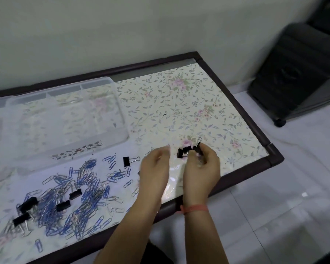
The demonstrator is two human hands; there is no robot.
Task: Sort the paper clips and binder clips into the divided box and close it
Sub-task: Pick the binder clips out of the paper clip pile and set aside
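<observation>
A clear divided box [65, 119] lies open at the table's back left, its lid spread beside it. In front of it a big heap of blue and silver paper clips [80, 197] covers the table, with several black binder clips [63, 205] mixed in and one binder clip [126, 161] lying apart. My right hand [202, 168] is closed around a bunch of black binder clips [187, 150] above the table's right part. My left hand [154, 168] hovers just left of it, blurred, fingers apart, with nothing seen in it.
The table [242, 103] has a dark raised rim and a floral cover. A dark wheeled cabinet [293, 73] stands on the tiled floor to the right. A pale wall runs behind the table. A pink band circles my right wrist.
</observation>
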